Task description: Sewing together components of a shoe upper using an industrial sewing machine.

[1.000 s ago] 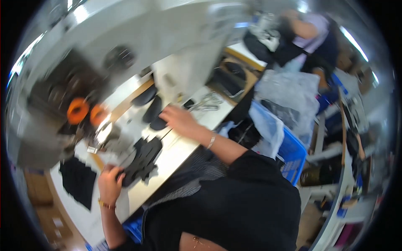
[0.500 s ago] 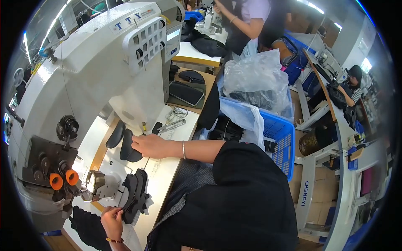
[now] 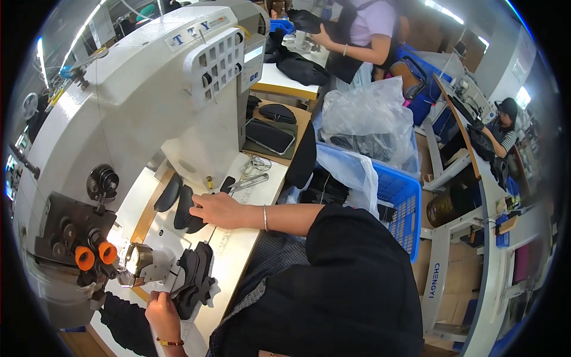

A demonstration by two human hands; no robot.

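My right hand (image 3: 221,210), with a silver bangle at the wrist, reaches across the white machine bed, its fingers closed on the edge of a black curved pad (image 3: 184,207). A second black curved pad (image 3: 169,193) lies just left of it. Nearer to me, my left hand (image 3: 162,309), with a beaded bracelet, is closed beside the sewing head (image 3: 146,265). What its fingertips pinch is hidden. Right by them lies a stack of black shaped pieces (image 3: 193,276), overlapping one another. More black gathered pieces (image 3: 124,321) lie to the left of this hand.
The big white sewing machine (image 3: 143,89) arches over the left side. Scissors-like metal snips (image 3: 253,182) and loose thread lie beyond my right hand. Right of the table stands a blue basket (image 3: 407,211) with plastic bags (image 3: 369,116). Other people work behind and at far right.
My left hand has shifted slightly away from the stack's edge, its fingers turned upward. The right hand stays at the pad. Behind, a person's arm has lowered with a black item. The whole view shifts slightly.
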